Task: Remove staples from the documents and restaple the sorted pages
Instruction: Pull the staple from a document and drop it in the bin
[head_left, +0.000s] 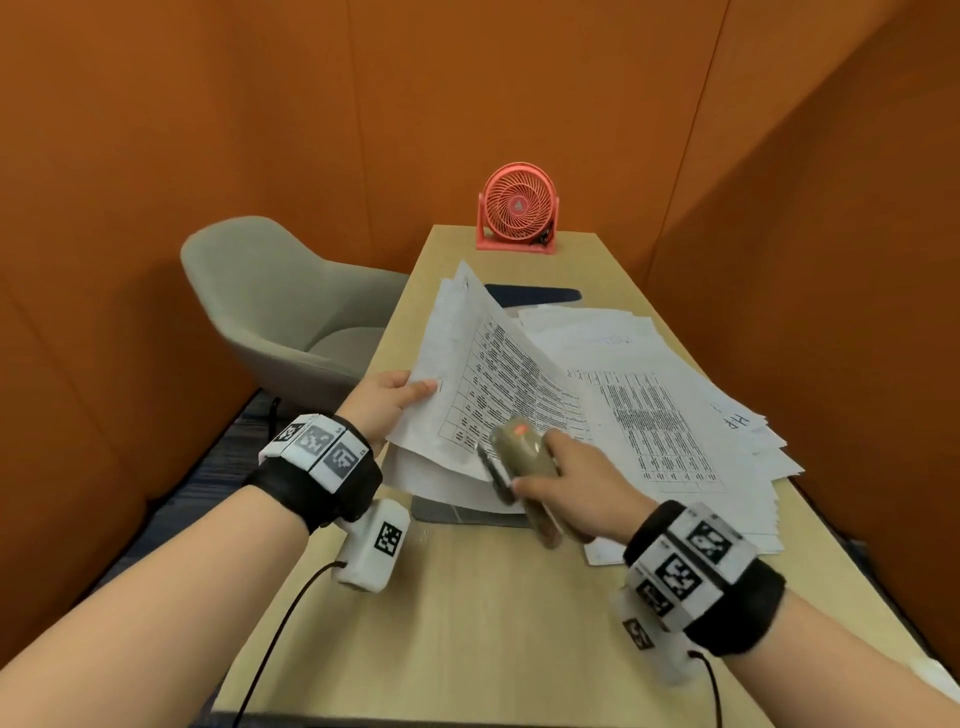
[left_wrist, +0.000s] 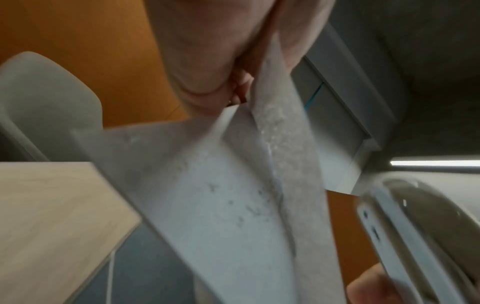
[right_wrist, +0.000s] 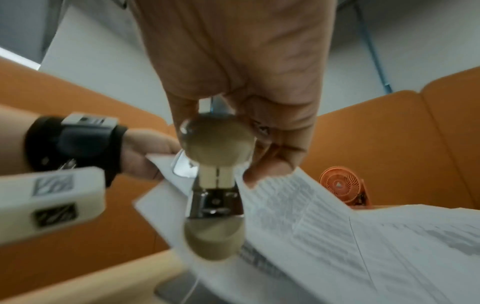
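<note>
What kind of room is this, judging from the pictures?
Probably a small office booth: orange padded walls enclose a narrow wooden desk covered with printed documents, with a grey armchair and a desk fan.

Both forearms are bare, with no sleeves. Each wrist wears a wide black band (head_left: 332, 488) topped by a row of white blocks (head_left: 314, 444) printed with black-and-white square codes. Below the left wrist hangs a white boxy camera unit (head_left: 371, 545) bearing one such code, and a thin black cable (head_left: 275, 634) runs from it. The right band (head_left: 727, 597) carries like blocks (head_left: 691, 561), a white unit (head_left: 649, 644) and its own black cable (head_left: 714, 686).
</note>
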